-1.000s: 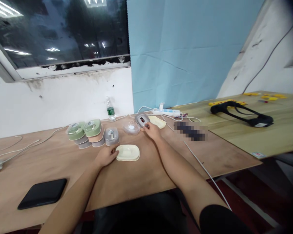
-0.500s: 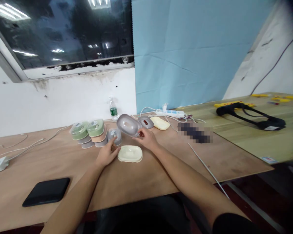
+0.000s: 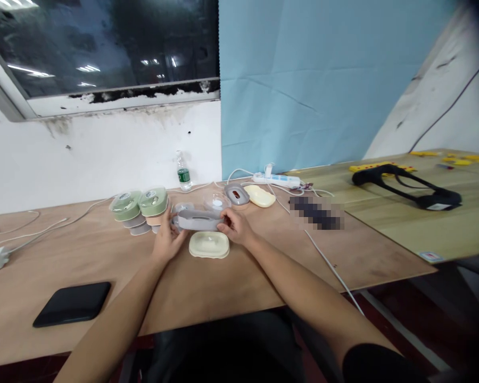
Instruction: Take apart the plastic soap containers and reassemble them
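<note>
A grey oval plastic soap dish part (image 3: 200,220) is held level between my two hands, just above and behind a cream oval dish (image 3: 209,245) on the table. My left hand (image 3: 168,238) grips its left end, and the fingers of my right hand (image 3: 235,226) pinch its right end. Behind it lie a clear lid (image 3: 216,201), a grey piece with a slot (image 3: 237,194) and a pale yellow tray (image 3: 260,196). Stacked green-topped containers (image 3: 125,206) stand beyond my left hand. Part of another grey container is hidden behind the held piece.
A black phone-like slab (image 3: 72,304) lies at the front left. A water bottle (image 3: 183,173) stands by the wall. White cables and a power strip (image 3: 277,180) run along the back right. A black frame-like object (image 3: 407,189) rests on the right-hand table, near yellow pieces.
The grey dish part has come down and been turned from facing me to level. My left hand has moved up to its left end and taken hold.
</note>
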Demonstrator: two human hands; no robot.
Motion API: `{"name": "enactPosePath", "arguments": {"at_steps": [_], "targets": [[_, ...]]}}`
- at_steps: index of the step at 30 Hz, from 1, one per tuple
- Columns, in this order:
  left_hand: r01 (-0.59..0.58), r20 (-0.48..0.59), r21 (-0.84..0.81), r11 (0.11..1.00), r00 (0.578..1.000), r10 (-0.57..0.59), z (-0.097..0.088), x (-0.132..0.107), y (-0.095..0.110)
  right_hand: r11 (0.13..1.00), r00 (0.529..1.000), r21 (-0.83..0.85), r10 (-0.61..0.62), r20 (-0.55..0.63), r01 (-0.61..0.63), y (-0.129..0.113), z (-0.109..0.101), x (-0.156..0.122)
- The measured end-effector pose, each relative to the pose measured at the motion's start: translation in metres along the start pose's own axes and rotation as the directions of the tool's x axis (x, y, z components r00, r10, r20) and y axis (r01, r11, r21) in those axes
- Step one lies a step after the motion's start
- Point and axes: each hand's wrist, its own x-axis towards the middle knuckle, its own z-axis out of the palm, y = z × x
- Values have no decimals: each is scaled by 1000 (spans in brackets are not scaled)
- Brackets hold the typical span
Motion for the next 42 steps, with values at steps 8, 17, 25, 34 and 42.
{"name": "enactPosePath", "arguments": {"at_steps": [8,17,25,34,42], "targets": [[-8,51,67,998,999,5,-4,1,4,994,985,-54,98,143,-91,-8,1,1],[94,190,44,995,976,-101,-2,-4,7,955,964,-258,196,180,-146,-2,-8,9],[50,383,72,996,921,-73,4,-4,10,936,871,-254,325,369,-242,13,-8,10],[10,486,146,989,870,-81,2,-3,15,931,775,-267,355,523,-247,13,-8,8],[-5,501,172,985,862,-83,0,-3,15,938,786,-259,337,518,-232,16,-11,9]]}}
